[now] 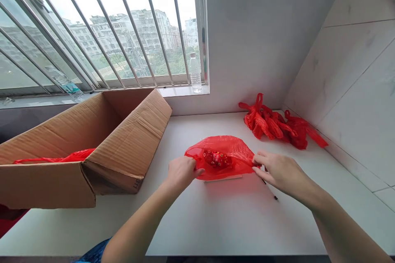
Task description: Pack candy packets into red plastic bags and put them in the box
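The left hand (182,174) lies on a red bag (237,152), fingers curled at its edge; any grip is hard to tell. The right hand (280,171) pinches the bag's right end between fingertips. A red packet (217,159) shows inside. Left stands a cardboard box (129,139); bunched red bags (271,123) lie upper right, below a bottle (195,74) on the windowsill (182,92).

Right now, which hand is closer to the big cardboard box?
Left. The left hand rests on the red plastic bag, to the right of the cardboard box and not touching it. The right hand is farther away, at the bag's other end.
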Available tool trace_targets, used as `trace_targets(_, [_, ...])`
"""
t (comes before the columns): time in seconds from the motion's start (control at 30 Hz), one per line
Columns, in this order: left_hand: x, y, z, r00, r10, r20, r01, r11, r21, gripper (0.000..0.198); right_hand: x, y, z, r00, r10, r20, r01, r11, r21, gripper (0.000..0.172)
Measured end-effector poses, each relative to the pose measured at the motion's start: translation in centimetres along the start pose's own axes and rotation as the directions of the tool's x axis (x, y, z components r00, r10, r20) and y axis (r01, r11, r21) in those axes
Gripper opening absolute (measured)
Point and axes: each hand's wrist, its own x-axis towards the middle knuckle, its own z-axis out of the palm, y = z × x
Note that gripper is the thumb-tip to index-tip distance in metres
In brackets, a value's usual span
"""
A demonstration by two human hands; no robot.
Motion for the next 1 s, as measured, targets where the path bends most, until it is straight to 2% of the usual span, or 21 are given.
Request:
trace_targets(0.07, [0.0, -0.7, -0.7, 0.997, 0.074, 0.039, -0.068, 0.989, -0.133, 0.045, 1.0, 0.1, -1.7, 0.996, 0.011, -0.085, 0.005, 0.983, 0.186, 0.018])
trace_targets(0.1, [0.0, -1.0, -1.5, 0.994, 0.112, 0.018, -0.105, 0.97, -0.221, 0.04, 1.6, 0.1, -2.5, 0.989, 0.024, -0.147, 0.023, 0.95, 0.312, 0.017])
trace_targets(0.17, [0.1, -1.1, -3.4, 0.979, 0.151, -0.134, -0.194, 0.883, -0.428, 0.032, 3.2, -0.1, -3.8, 0.946, 0.109, -0.304, 0.093, 0.809, 0.58, 0.019])
trace_targets(0.23, [0.4, -0.8, -5.5, 0.925, 0.083, -0.371, -0.312, 0.722, -0.617, 0.025, 4.9, -0.5, -4.5, 0.87, 0.261, -0.419, 0.19, 0.606, 0.772, 0.02])
trace_targets(0.3, [0.8, -0.3, -7.3, 0.842, -0.048, -0.537, -0.434, 0.529, -0.729, 0.021, 6.6, -1.0, -4.6, 0.791, 0.399, -0.463, 0.311, 0.39, 0.867, 0.021])
trace_targets(0.37, [1.3, 0.2, -8.6, 0.772, -0.167, -0.613, -0.526, 0.373, -0.764, 0.019, 7.9, -1.4, -4.3, 0.734, 0.488, -0.472, 0.427, 0.21, 0.88, 0.021])
trace_targets(0.43, [2.0, 0.6, -9.2, 0.735, -0.24, -0.634, -0.568, 0.29, -0.77, 0.019, 8.9, -1.5, -3.8, 0.702, 0.545, -0.459, 0.495, 0.091, 0.864, 0.022])
trace_targets(0.47, [2.4, 0.7, -9.3, 0.74, -0.252, -0.624, -0.567, 0.264, -0.78, 0.019, 9.3, -1.4, -3.4, 0.701, 0.564, -0.437, 0.503, 0.045, 0.863, 0.022])
trace_targets(0.57, [3.4, 0.7, -9.2, 0.805, -0.227, -0.548, -0.52, 0.174, -0.836, 0.021, 9.9, -0.9, -2.6, 0.737, 0.572, -0.361, 0.483, -0.07, 0.873, 0.022])
trace_targets(0.67, [4.1, 1.1, -8.7, 0.845, -0.185, -0.501, -0.497, 0.074, -0.865, 0.026, 9.9, -0.9, -2.0, 0.773, 0.507, -0.381, 0.476, -0.067, 0.877, 0.023])
trace_targets(0.73, [4.4, 1.7, -8.3, 0.88, -0.122, -0.458, -0.46, 0.015, -0.888, 0.029, 9.7, -1.4, -1.8, 0.815, 0.414, -0.405, 0.457, -0.028, 0.889, 0.034])
trace_targets(0.8, [4.7, 2.7, -7.6, 0.916, -0.037, -0.399, -0.399, -0.012, -0.917, 0.03, 9.5, -2.3, -1.4, 0.881, 0.283, -0.379, 0.389, 0.024, 0.921, 0.05])
trace_targets(0.9, [5.0, 4.2, -6.3, 0.942, 0.159, -0.296, -0.309, 0.067, -0.949, 0.04, 9.3, -4.0, -0.3, 0.962, 0.086, -0.258, 0.24, 0.181, 0.954, 0.072])
trace_targets(0.93, [5.0, 4.6, -5.8, 0.939, 0.239, -0.248, -0.282, 0.122, -0.951, 0.048, 9.3, -4.5, 0.2, 0.977, 0.025, -0.211, 0.2, 0.231, 0.952, 0.073])
trace_targets(1.0, [5.0, 4.9, -5.0, 0.913, 0.386, -0.135, -0.242, 0.243, -0.939, 0.064, 9.4, -5.4, 1.1, 0.989, -0.08, -0.123, 0.141, 0.281, 0.949, 0.062])
